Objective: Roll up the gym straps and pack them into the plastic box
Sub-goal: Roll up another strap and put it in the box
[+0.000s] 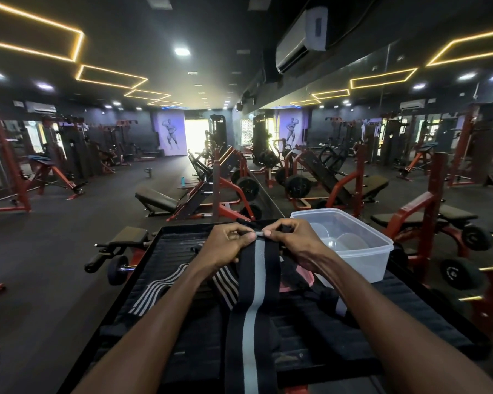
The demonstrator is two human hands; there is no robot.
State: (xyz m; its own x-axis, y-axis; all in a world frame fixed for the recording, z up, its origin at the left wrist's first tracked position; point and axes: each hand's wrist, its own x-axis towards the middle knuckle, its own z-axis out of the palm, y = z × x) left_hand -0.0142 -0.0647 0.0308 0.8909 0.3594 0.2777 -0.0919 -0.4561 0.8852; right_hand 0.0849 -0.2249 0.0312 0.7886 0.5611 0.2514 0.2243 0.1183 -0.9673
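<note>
A long black strap with a grey centre stripe runs from the near edge up the middle of a black padded platform. My left hand and my right hand both pinch its far end, thumbs and fingertips meeting at the strap's edge. A clear plastic box stands at the platform's right side, just beyond my right hand. Another black strap with thin white stripes lies under my left forearm, and a black strap with pink edging lies under my right wrist.
Red and black benches and weight machines fill the dark gym floor ahead and to both sides. A mirror wall runs along the right. A dumbbell rests left of the platform, and a weight rack stands at the right.
</note>
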